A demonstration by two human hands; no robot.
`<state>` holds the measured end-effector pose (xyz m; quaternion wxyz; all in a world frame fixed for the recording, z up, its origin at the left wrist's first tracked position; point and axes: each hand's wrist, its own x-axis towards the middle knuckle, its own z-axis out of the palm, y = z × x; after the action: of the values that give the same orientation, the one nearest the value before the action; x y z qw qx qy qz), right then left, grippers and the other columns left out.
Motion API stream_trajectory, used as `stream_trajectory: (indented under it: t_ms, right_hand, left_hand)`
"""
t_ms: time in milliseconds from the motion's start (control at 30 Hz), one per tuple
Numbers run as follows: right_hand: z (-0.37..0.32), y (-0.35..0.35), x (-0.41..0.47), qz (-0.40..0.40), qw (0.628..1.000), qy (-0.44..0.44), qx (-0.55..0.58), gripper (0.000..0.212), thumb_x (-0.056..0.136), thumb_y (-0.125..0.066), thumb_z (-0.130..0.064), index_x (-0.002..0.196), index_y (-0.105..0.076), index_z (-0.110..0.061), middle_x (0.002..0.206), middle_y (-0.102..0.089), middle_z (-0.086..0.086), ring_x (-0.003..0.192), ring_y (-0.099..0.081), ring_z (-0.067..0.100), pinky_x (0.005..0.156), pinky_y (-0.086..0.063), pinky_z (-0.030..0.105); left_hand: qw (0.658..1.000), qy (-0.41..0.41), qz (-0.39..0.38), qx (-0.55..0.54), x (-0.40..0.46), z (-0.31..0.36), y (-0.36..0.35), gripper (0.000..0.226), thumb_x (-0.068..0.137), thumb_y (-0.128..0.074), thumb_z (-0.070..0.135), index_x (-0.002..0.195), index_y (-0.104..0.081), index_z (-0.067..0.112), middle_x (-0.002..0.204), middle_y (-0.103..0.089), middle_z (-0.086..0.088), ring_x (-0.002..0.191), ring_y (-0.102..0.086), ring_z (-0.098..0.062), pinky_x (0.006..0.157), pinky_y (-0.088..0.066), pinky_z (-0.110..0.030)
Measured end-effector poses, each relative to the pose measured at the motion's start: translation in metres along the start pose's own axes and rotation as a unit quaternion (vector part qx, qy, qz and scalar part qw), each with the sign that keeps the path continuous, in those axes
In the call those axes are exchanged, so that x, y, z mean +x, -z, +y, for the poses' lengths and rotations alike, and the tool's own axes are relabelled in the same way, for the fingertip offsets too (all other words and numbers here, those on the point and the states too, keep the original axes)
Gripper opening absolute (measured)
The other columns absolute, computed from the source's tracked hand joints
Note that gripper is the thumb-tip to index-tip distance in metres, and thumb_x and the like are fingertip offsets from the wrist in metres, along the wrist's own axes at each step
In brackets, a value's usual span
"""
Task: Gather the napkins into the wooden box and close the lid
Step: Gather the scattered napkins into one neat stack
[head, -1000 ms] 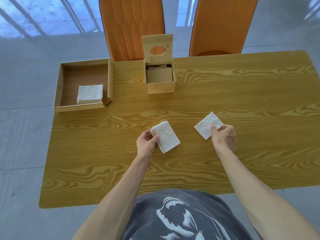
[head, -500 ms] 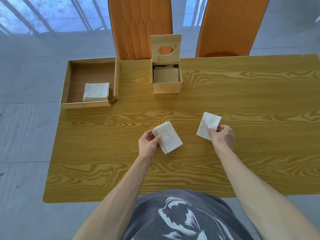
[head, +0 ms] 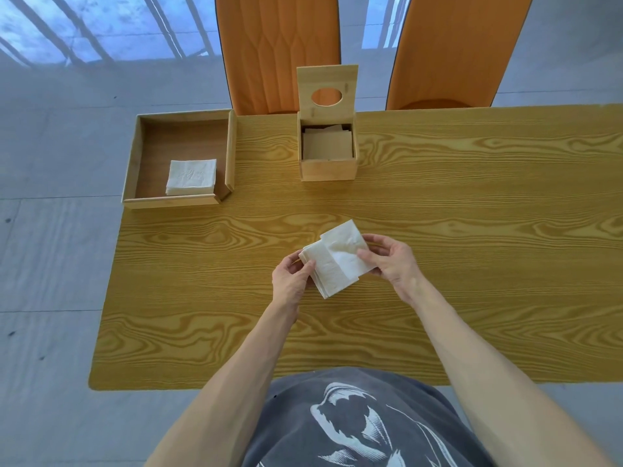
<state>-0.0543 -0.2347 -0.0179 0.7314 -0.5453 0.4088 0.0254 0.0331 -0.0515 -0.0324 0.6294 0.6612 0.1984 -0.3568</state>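
Observation:
My left hand grips a small stack of white napkins by its left edge, just above the table's middle. My right hand pinches a single white napkin and lays it over the stack's right side. The wooden box stands at the far middle with napkins inside. Its hinged lid, with an oval hole, stands upright. Another white napkin pile lies in the open wooden tray at the far left.
The wood-grain table spreads wide to the right of my hands. Two orange chairs are pushed in at the far edge. The tray overhangs the table's left corner.
My right hand lifted the single napkin off the table and carried it left onto the stack in my left hand. The view shifted slightly.

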Motion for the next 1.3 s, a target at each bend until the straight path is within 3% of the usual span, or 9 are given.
stream_trajectory:
  t_ms: [233,367,433,600,700,833,1000,1167,1300]
  right_hand:
    - [0.017,-0.026,0.003,-0.002,0.998,0.001,-0.06,0.034,0.084,-0.078,-0.006,0.115,-0.067,-0.012,0.109,-0.074,0.011,0.095,-0.073,0.02,0.073,-0.062,0.033]
    - [0.023,-0.032,0.008,0.057,0.971,0.032,-0.232,0.028,0.081,-0.081,-0.02,0.107,-0.072,-0.017,0.1,-0.076,0.0,0.092,-0.072,0.014,0.084,-0.06,0.037]
    - [0.02,-0.036,0.006,0.071,0.951,0.055,-0.296,0.028,0.081,-0.081,-0.025,0.107,-0.074,-0.019,0.099,-0.076,-0.004,0.091,-0.071,0.012,0.084,-0.059,0.036]
    - [0.019,-0.039,0.001,0.081,0.918,0.089,-0.378,0.044,0.078,-0.08,-0.042,0.115,-0.071,-0.02,0.105,-0.073,-0.004,0.097,-0.067,0.014,0.084,-0.056,0.036]
    - [0.017,-0.029,-0.003,0.078,0.925,0.098,-0.359,0.061,0.073,-0.079,-0.055,0.124,-0.065,-0.024,0.112,-0.065,-0.007,0.101,-0.061,0.011,0.088,-0.053,0.033]
    - [-0.001,-0.005,-0.005,-0.03,0.96,0.049,-0.274,0.065,0.07,-0.082,-0.056,0.126,-0.063,-0.031,0.108,-0.068,-0.012,0.094,-0.064,0.009,0.084,-0.053,0.03]
    - [-0.011,-0.002,-0.007,-0.13,0.98,-0.013,-0.148,0.045,0.079,-0.082,-0.036,0.12,-0.068,-0.025,0.08,-0.072,-0.012,0.063,-0.056,0.006,0.049,-0.036,0.022]
    - [-0.012,-0.011,-0.009,-0.065,0.989,0.056,-0.118,0.026,0.08,-0.082,-0.011,0.103,-0.071,-0.006,0.066,-0.066,-0.004,0.051,-0.054,0.004,0.045,-0.04,0.015]
    - [-0.011,-0.013,-0.007,-0.027,0.967,0.137,-0.215,0.019,0.079,-0.083,-0.015,0.095,-0.074,-0.018,0.078,-0.071,-0.01,0.061,-0.06,-0.001,0.063,-0.048,0.016]
  left_hand:
    - [1.0,0.002,-0.009,-0.007,-0.001,0.002,0.001,0.032,0.091,-0.067,0.01,0.123,-0.06,0.011,0.108,-0.072,-0.007,0.104,-0.069,-0.026,0.092,-0.056,-0.045]
    - [0.999,0.01,-0.021,-0.04,-0.005,0.005,0.001,0.02,0.093,-0.067,0.023,0.111,-0.064,0.016,0.101,-0.071,-0.006,0.088,-0.069,-0.019,0.08,-0.059,-0.035]
    - [0.998,0.011,-0.034,-0.046,-0.005,0.005,0.001,0.03,0.09,-0.07,0.026,0.117,-0.062,0.016,0.101,-0.072,-0.006,0.088,-0.07,-0.018,0.081,-0.06,-0.036]
    - [0.998,-0.003,-0.06,0.004,-0.004,0.009,-0.002,0.041,0.086,-0.073,0.008,0.125,-0.061,0.011,0.1,-0.075,-0.008,0.09,-0.072,-0.021,0.086,-0.059,-0.041]
    - [0.995,0.008,-0.094,-0.03,-0.004,0.016,0.001,0.035,0.089,-0.068,0.004,0.123,-0.065,0.011,0.103,-0.073,-0.008,0.09,-0.072,-0.019,0.076,-0.06,-0.031]
    - [0.983,0.018,-0.156,-0.096,-0.004,0.027,0.01,0.036,0.091,-0.065,0.004,0.127,-0.063,0.005,0.108,-0.07,-0.01,0.097,-0.069,-0.02,0.079,-0.06,-0.029]
    - [0.971,0.023,-0.21,-0.112,-0.005,0.034,0.014,0.033,0.091,-0.063,0.005,0.124,-0.065,0.006,0.106,-0.072,-0.008,0.099,-0.069,-0.021,0.081,-0.059,-0.029]
    - [0.982,-0.042,-0.183,0.018,-0.004,0.037,0.015,0.023,0.09,-0.066,0.002,0.108,-0.066,0.017,0.099,-0.071,-0.001,0.093,-0.066,-0.014,0.09,-0.054,-0.031]
    - [0.96,-0.155,-0.114,0.204,-0.001,0.041,0.018,0.021,0.087,-0.071,0.009,0.102,-0.067,0.024,0.098,-0.07,0.004,0.086,-0.061,-0.006,0.073,-0.048,-0.013]
